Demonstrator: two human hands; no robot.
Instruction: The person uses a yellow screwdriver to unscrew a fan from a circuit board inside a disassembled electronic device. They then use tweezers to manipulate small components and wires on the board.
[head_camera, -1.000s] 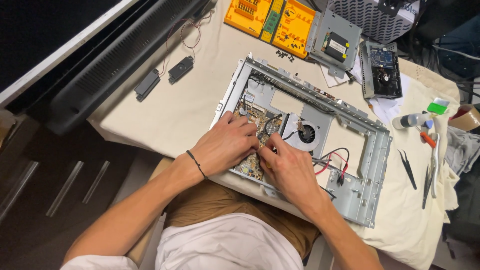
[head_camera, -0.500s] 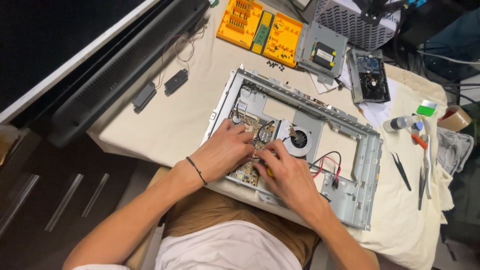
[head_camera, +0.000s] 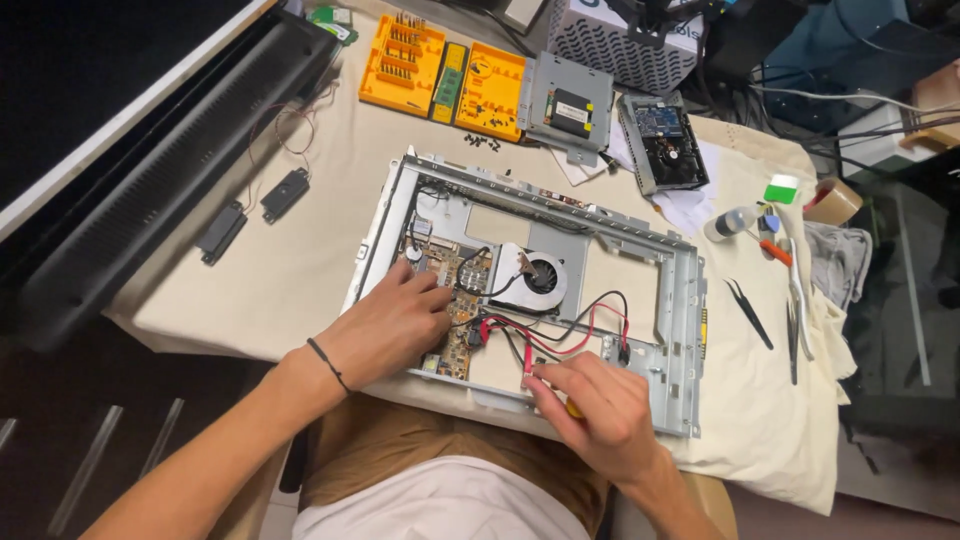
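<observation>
The right hand (head_camera: 595, 415) curls closed around a small yellow-tipped tool at the near edge of the metal chassis (head_camera: 680, 300). The left hand (head_camera: 390, 325) lies open, flat on the tan circuit board (head_camera: 455, 285) inside the chassis, left of the round fan (head_camera: 540, 275) and the red and black wires (head_camera: 560, 325).

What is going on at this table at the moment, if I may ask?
A person sits at a cloth-covered table with an opened metal chassis. Their left hand rests on the circuit board beside the round fan; their right hand grips a small yellow-handled tool near the red and black wires.
</observation>
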